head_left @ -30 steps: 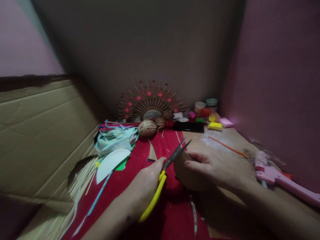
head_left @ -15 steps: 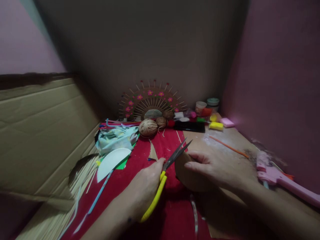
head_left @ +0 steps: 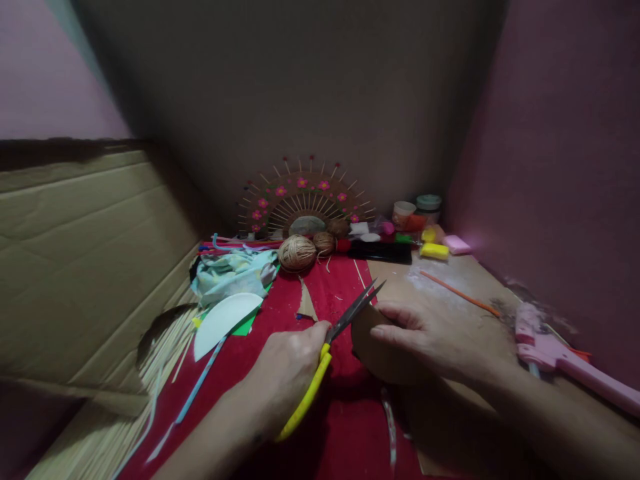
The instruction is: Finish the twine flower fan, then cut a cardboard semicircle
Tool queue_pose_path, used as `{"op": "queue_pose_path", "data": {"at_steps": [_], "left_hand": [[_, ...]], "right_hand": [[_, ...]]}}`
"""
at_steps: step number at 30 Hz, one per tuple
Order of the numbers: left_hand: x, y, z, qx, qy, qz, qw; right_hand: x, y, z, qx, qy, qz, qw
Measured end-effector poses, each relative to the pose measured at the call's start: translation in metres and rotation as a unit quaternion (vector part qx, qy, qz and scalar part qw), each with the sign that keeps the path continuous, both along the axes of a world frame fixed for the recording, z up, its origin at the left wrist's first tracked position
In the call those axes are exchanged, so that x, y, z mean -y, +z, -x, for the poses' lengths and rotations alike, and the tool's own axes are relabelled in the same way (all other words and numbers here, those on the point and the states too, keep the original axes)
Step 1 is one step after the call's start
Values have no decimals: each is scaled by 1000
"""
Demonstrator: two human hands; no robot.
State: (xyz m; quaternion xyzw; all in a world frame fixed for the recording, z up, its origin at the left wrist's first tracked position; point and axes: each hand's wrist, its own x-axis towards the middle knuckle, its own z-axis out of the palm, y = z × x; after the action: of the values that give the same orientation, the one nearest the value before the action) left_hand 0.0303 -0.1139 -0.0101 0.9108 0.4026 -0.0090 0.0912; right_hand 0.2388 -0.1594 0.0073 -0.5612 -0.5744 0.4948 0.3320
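My left hand (head_left: pixel 287 367) is wrapped around the yellow handles of a pair of scissors (head_left: pixel 330 350). The blades are slightly apart and point up and right, at the edge of a rounded brown cardboard piece (head_left: pixel 377 353). My right hand (head_left: pixel 435 333) pinches that cardboard piece from the right, thumb on top, and holds it just above the red cloth (head_left: pixel 320 427).
A pink glue gun (head_left: pixel 560 357) lies at the right. Twine balls (head_left: pixel 297 252), a stick fan decoration (head_left: pixel 305 200), small pots (head_left: pixel 415 210), a black box (head_left: pixel 380 252), crumpled fabric (head_left: pixel 230 277) and a white half disc (head_left: pixel 223 320) sit behind and left. A cardboard wall (head_left: pixel 85 267) stands on the left.
Both hands and the scissors hold almost the same pose. The view has shifted slightly, and the blades look a little nearer together.
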Motion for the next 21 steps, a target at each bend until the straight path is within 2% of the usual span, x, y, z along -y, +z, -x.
{"op": "queue_pose_path", "data": {"at_steps": [2,4,6,9,11,16,21], "left_hand": [[0,-1,-1,-27,7,-17,999],[-1,-2,-1,-11,16,-10,1000],[-4,-3,0,58,38,2,998],[-9,-3,3,178,82,26,980],[-12,-3,4,212,83,52,972],[-6,4,2,219,54,104,969],[5,20,0,168,45,129,976]], "right_hand": [[-2,-9,-2,-50,8,-7,999],[-4,-14,-3,-111,23,-2,994],[-4,-13,-4,-141,26,16,990],[-2,-6,-3,-135,13,42,990],[-1,-3,-3,-155,16,50,987],[-1,-10,-5,-186,14,51,981],[-4,-19,-7,-182,18,33,983]]}}
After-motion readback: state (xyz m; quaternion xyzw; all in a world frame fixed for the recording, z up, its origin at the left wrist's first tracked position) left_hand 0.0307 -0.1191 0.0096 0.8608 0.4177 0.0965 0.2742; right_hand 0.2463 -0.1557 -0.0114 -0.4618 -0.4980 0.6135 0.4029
